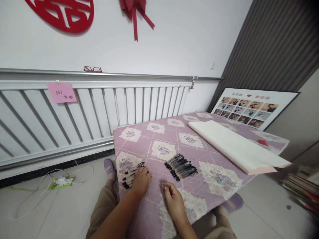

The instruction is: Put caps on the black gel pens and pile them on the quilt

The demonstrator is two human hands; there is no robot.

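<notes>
Near the table's left edge, my left hand (pixel 142 181) is closed, fingers curled down over a loose group of pens (pixel 128 182). A pen's dark end (pixel 141 164) shows just above its knuckles; the fingertips are mostly hidden. My right hand (pixel 173 200) rests over the cloth nearer to me, thumb and fingers pressed together. Whatever lies in that pinch is too small to make out. Beyond the right hand and apart from it, several black-capped gel pens (pixel 181 166) lie side by side in a slanted row.
A purple flowered tablecloth (pixel 149 131) covers the table. A large cream sheet (pixel 231 142) lies on the right, with a small red piece (pixel 263 142) beyond it. A photo board (pixel 254 108) leans behind. The radiator (pixel 147 103) runs along the wall; a power strip (pixel 62 182) is on the floor.
</notes>
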